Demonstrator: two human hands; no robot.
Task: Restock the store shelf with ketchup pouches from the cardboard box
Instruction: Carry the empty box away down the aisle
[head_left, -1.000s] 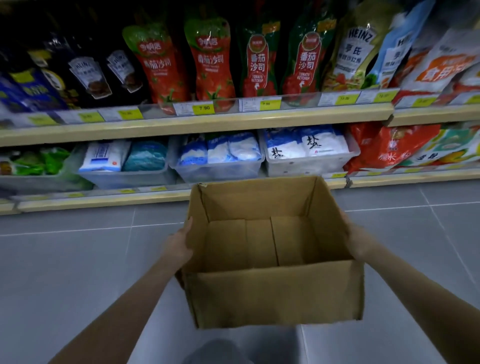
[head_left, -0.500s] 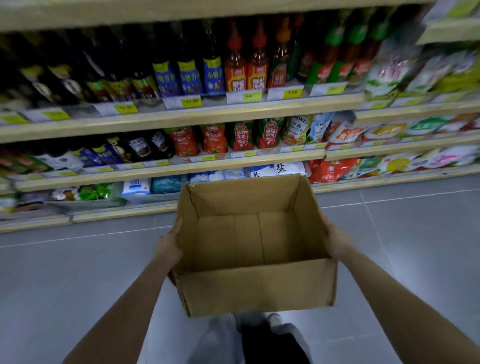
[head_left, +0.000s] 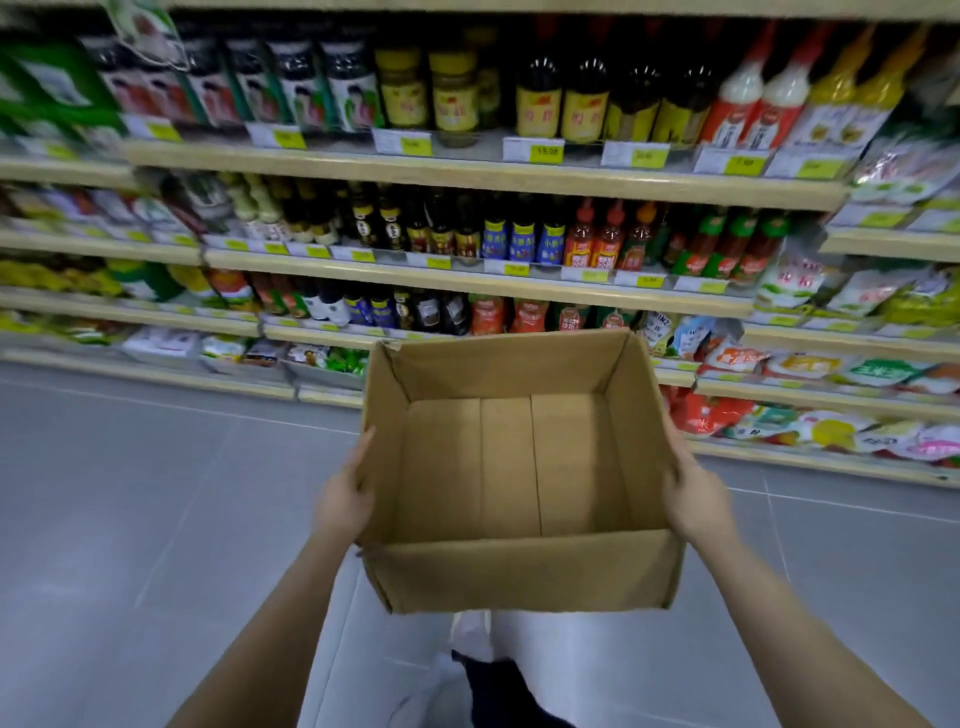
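cardboard box (head_left: 519, 467) held up in the air above the grey floor (head_left: 130, 519), open top upward, inside bare, only the brown bottom flaps to see. left hand (head_left: 343, 499) flat against the left wall of the box, fingers straight and pointing forward along the cardboard, thumb not clearly visible. right hand (head_left: 693, 493) pressed the same way on the right wall, fingers stretched forward along the outside; so both grips open, clamping the box between the palms, not curled around any edge. behind the far rim of the box, red ketchup pouches (head_left: 506, 314) standing in a row on the store shelf (head_left: 467, 283), second level from the floor, near the front edge of that shelf, partly hidden by the box. dark sauce bottles (head_left: 441, 228) on the level above, jars and tall bottles (head_left: 540, 98) on the top level, yellow price labels along each front edge. bags of snacks (head_left: 831, 374) on the lower shelves at the right side. below the box, light trousers and a dark shoe (head_left: 498, 686) of the person, blurred.
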